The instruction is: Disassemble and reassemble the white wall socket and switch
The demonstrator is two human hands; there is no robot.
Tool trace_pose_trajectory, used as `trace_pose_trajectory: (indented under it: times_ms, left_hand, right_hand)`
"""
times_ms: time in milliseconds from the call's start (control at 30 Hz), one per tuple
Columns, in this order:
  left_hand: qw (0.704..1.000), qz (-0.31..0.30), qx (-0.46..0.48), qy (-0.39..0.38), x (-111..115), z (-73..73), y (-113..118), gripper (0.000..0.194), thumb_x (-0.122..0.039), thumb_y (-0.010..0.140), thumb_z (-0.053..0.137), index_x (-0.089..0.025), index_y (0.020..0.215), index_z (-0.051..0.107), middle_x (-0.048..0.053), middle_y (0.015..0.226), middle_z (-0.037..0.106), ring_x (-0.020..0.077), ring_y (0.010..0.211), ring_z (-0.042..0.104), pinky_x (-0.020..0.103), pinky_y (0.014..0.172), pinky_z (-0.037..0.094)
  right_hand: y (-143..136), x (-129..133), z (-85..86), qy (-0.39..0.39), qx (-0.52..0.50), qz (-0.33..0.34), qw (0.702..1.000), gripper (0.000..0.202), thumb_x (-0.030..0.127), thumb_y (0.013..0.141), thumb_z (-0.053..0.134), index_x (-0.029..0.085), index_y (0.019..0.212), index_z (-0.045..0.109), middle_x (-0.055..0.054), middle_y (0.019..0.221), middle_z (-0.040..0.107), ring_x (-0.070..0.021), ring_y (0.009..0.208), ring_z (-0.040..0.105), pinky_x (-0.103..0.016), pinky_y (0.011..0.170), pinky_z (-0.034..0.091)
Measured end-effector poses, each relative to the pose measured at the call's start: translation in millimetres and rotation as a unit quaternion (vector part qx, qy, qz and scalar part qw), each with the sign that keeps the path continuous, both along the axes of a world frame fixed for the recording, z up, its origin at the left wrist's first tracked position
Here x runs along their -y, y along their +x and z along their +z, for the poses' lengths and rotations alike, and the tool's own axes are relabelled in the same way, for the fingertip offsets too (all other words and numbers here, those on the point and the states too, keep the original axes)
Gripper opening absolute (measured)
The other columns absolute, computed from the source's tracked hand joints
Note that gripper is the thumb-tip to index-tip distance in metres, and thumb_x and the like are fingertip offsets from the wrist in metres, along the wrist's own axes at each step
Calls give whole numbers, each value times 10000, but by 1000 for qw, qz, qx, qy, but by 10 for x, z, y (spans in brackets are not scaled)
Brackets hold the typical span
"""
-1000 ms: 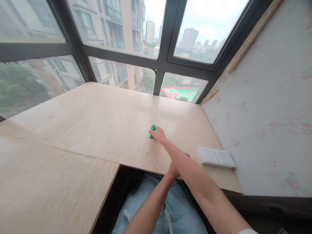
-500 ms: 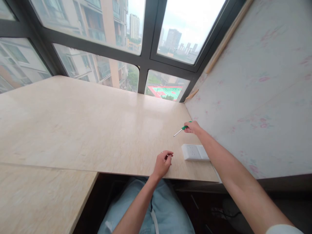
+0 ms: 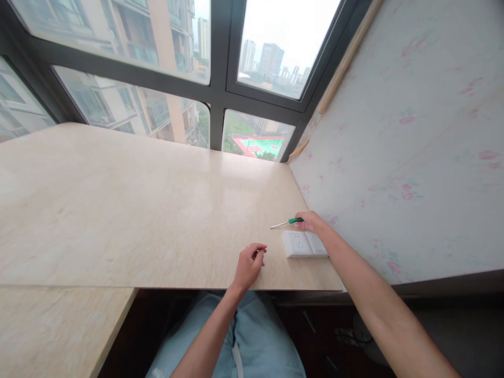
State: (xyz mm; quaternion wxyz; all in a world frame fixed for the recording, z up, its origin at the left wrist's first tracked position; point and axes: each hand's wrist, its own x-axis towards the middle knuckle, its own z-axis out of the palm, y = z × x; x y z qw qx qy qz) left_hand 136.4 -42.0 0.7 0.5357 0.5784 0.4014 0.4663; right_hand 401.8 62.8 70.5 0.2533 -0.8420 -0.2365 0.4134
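My right hand [image 3: 309, 220] is closed around the green handle of a screwdriver [image 3: 281, 224]. The thin metal shaft points left, its tip over the countertop. Just below that hand lies a white socket panel [image 3: 298, 244], its right end partly hidden behind my forearm. My left hand [image 3: 251, 261] rests near the counter's front edge, left of the panel and apart from it. Its fingers are curled together at the tips; whatever they may hold is too small to make out.
A beige marbled countertop [image 3: 157, 210] reaches back to dark-framed windows [image 3: 216, 94]. On the right rises a wall with flowered paper [image 3: 394, 157]. A lower beige surface [image 3: 47, 325] adjoins at front left. Below the front edge, my legs [image 3: 236, 336] are visible.
The right hand with the screwdriver has come down closer to the socket panel, and the shaft lies flatter. The left hand keeps its curled pose. The view has swung slightly right.
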Motion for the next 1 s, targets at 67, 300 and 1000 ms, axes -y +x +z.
trace_pose_trajectory:
  times_ms: [67, 300, 1000]
  left_hand:
    - [1000, 1, 0, -1, 0, 2, 0, 233, -259, 872, 505, -160, 958, 697, 58, 874, 735, 102, 548, 625, 243, 591, 530]
    - [1000, 1, -2, -2, -1, 16, 4, 225, -265, 875, 507, -162, 948, 693, 54, 868, 731, 103, 550, 626, 242, 585, 529]
    - [1000, 9, -2, 12, -12, 10, 9, 219, -271, 875, 520, -159, 935, 698, 57, 858, 727, 103, 543, 623, 246, 586, 525]
  right_hand:
    - [68, 31, -23, -14, 33, 14, 999, 382, 353, 954, 643, 149, 1273, 592, -118, 1276, 619, -243, 1074, 651, -446, 896, 565]
    - [246, 6, -17, -59, 225, 127, 964, 358, 352, 961, 633, 162, 1263, 601, -117, 1283, 619, -236, 1074, 649, -439, 902, 562]
    - [265, 32, 205, -153, 405, 551, 714, 334, 353, 969, 618, 194, 1262, 604, -95, 1291, 619, -232, 1076, 647, -439, 898, 564]
